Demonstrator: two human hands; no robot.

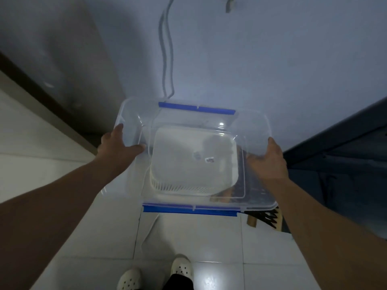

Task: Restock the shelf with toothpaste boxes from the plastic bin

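Both my arms reach forward, holding the clear plastic bin [251, 126] between them above the tiled floor [209, 237]. My left hand [119, 143] grips its rim at nine o'clock, thumb hooked inward and fingers up the outer wall. My right hand [270, 158] clasps the three o'clock edge, fingers curled on it. Blue latches [196, 108] sit at twelve and six. A white slotted basket [192, 164] shows through the bin's bottom.
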